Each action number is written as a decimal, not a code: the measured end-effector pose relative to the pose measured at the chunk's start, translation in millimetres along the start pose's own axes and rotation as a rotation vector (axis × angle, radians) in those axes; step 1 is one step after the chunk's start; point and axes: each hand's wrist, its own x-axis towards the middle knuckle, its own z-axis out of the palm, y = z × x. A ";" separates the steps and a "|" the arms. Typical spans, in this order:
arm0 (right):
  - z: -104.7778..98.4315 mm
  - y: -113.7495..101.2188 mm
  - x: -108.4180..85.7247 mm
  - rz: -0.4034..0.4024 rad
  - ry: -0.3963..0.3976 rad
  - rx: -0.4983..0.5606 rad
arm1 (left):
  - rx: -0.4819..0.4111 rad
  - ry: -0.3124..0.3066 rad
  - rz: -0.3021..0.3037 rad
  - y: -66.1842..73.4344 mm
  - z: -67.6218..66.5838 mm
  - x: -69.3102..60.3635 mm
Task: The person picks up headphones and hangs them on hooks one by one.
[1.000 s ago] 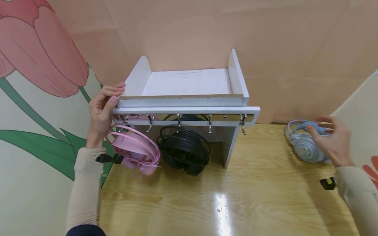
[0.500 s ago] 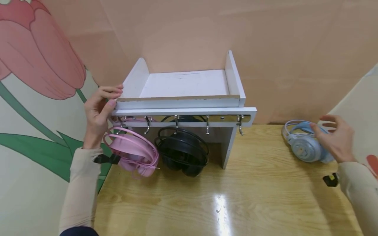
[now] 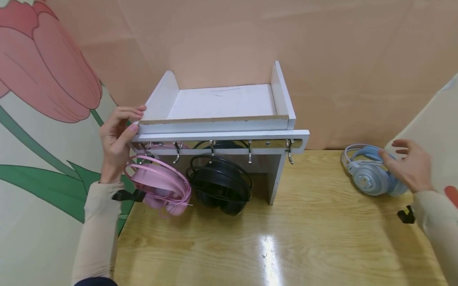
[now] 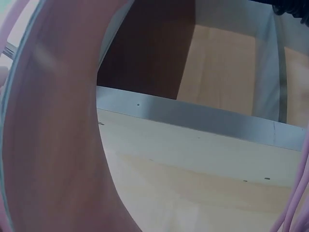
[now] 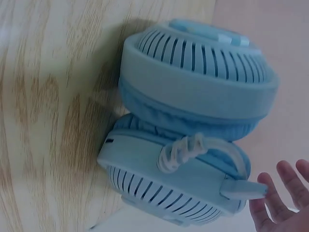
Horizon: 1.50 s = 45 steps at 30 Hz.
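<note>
My left hand [image 3: 116, 141] grips the left front corner of a white wooden shelf [image 3: 214, 127], thumb at the front and fingers over the side panel. Below it, pink headphones [image 3: 162, 176] hang from the leftmost hook, their cable bundled. Black headphones [image 3: 222, 178] hang from a middle hook. At the far right, light-blue headphones [image 3: 370, 180] lie on the table. My right hand [image 3: 411, 165] hovers beside them, holding nothing. The right wrist view shows both ear cups of the blue headphones [image 5: 193, 87] close up, with fingers [image 5: 293, 183] near a short stub.
Metal hooks [image 3: 249, 153] line the shelf's front rail; those to the right carry nothing. A shiny wood-grain table [image 3: 304, 226] lies beneath. Behind rises a tan wall covering [image 3: 343, 67]. A tulip-printed panel [image 3: 39, 238] stands close on the left.
My right hand has drawn slightly to the right, away from the blue headphones, which now show more. My left hand keeps its grip. The head view has shifted a little.
</note>
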 end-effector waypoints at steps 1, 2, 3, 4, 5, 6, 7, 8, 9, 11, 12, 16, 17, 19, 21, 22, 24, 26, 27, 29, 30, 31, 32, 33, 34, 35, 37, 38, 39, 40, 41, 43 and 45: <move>-0.2 1.0 2.6 -0.002 -0.021 -0.016 | -0.004 0.000 -0.001 0.3 -0.5 0.0; -0.4 2.2 5.3 -0.005 -0.035 -0.026 | -0.005 0.001 -0.001 0.5 -1.0 0.0; -0.6 3.3 8.0 -0.007 -0.050 -0.040 | -0.010 0.002 -0.003 0.7 -1.4 0.0; -1.0 5.1 10.7 -0.012 -0.066 -0.047 | -0.017 0.004 -0.004 0.8 -1.7 0.2; -1.4 6.9 13.3 -0.019 -0.078 -0.055 | -0.027 0.006 -0.007 0.8 -1.9 0.5; -1.6 8.7 15.6 -0.021 -0.089 -0.059 | -0.038 0.008 -0.010 0.7 -2.0 0.7; -2.2 11.1 17.8 -0.018 -0.102 -0.061 | -0.048 0.011 -0.014 0.5 -1.9 1.0; -2.6 13.5 19.6 -0.016 -0.111 -0.065 | -0.061 0.013 -0.016 0.3 -1.8 1.3; -3.2 16.2 21.2 -0.011 -0.122 -0.067 | -0.075 0.014 -0.018 0.1 -1.6 1.6; -4.2 21.7 23.4 0.005 -0.138 -0.081 | -0.102 0.010 -0.020 -0.5 -1.3 2.1; -4.8 24.6 24.3 0.013 -0.152 -0.087 | -0.115 0.009 -0.021 -0.9 -1.3 2.2; -7.7 33.4 27.8 0.033 -0.218 -0.129 | -0.161 0.003 -0.038 -2.2 -2.6 2.1; -8.4 34.9 28.9 0.036 -0.234 -0.138 | -0.169 0.002 -0.045 -2.5 -3.2 2.0; -9.2 37.6 31.3 0.041 -0.265 -0.152 | -0.179 0.000 -0.057 -2.5 -4.1 2.1; -9.0 40.2 33.9 0.045 -0.284 -0.175 | -0.184 -0.003 -0.063 -2.2 -4.6 2.2; -8.9 41.6 35.2 0.052 -0.297 -0.191 | -0.184 -0.004 -0.063 -2.0 -4.7 2.2; -7.9 45.1 37.9 0.064 -0.337 -0.226 | -0.189 -0.004 -0.062 -1.8 -4.6 2.1; -6.6 48.9 39.9 0.075 -0.384 -0.268 | -0.187 -0.004 -0.058 -1.8 -4.3 1.9; -6.0 51.0 40.6 0.083 -0.409 -0.288 | -0.186 -0.004 -0.057 -2.0 -4.1 1.9; -4.7 55.3 41.3 0.094 -0.465 -0.303 | -0.187 -0.002 -0.057 -2.7 -3.6 1.6; -3.9 57.1 41.3 0.101 -0.485 -0.308 | -0.185 -0.002 -0.057 -3.2 -3.3 1.4; -3.2 58.8 40.8 0.105 -0.500 -0.309 | -0.184 -0.004 -0.057 -3.5 -2.8 1.5; -2.9 60.2 40.2 0.112 -0.514 -0.303 | -0.185 -0.003 -0.057 -3.9 -2.3 1.5; -2.3 61.6 39.6 0.115 -0.527 -0.294 | -0.186 -0.003 -0.058 -4.4 -1.8 1.5; -2.0 62.6 38.9 0.117 -0.534 -0.287 | -0.190 -0.002 -0.058 -4.8 -1.3 1.5; -1.7 63.1 38.3 0.120 -0.536 -0.281 | -0.190 -0.001 -0.058 -5.1 -1.0 1.4; -1.7 64.0 37.4 0.114 -0.535 -0.274 | -0.188 0.003 -0.057 -5.5 -0.4 1.4; -1.7 64.3 37.2 0.105 -0.531 -0.268 | -0.185 0.007 -0.056 -5.5 -0.3 1.4; -1.5 64.1 37.1 0.097 -0.526 -0.267 | -0.180 0.009 -0.055 -5.3 -0.2 1.5; -1.4 63.5 37.2 0.090 -0.520 -0.267 | -0.173 0.011 -0.053 -5.1 -0.2 1.6; -1.3 62.8 37.5 0.080 -0.523 -0.262 | -0.163 0.013 -0.050 -4.7 -0.3 1.8; -1.0 60.4 37.9 0.057 -0.523 -0.258 | -0.146 0.015 -0.045 -3.9 -0.7 2.0; -0.5 57.3 38.0 0.042 -0.533 -0.255 | -0.136 0.017 -0.043 -3.2 -1.1 1.9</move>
